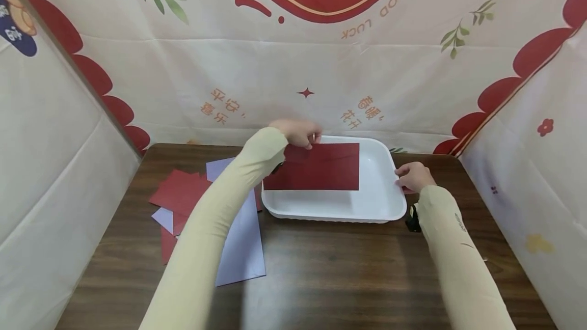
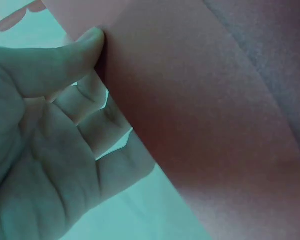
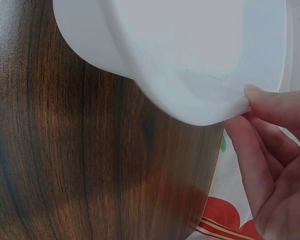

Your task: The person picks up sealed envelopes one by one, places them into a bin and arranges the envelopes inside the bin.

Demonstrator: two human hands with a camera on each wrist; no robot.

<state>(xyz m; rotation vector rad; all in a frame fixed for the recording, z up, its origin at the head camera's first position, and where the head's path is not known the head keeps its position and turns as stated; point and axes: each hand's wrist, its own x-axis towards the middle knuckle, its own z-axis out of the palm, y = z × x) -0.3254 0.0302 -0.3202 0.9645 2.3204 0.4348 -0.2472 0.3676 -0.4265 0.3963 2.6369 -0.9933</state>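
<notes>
Red paper (image 1: pixel 332 169), tray (image 1: pixel 378 180) — woodgrain table (image 1: pixel 344 269), printed cloth (image 1: pixel 284 73)

A dark red sheet (image 1: pixel 330 172) contrasted with a white tray (image 1: pixel 330 205), lavender paper (image 1: pixel 243 248) and pale yellow sleeves (image 1: pixel 224 200); brown wood grain streaked the table (image 1: pixel 339 274); red scallops (image 1: pixel 541 54) edged the white cloth (image 1: pixel 284 65).

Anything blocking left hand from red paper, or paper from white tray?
Nothing visible. The left hand pinches the red paper directly; the white tray lies below it, the right hand clear at its right rim. The tray floor under the paper is hidden.
</notes>
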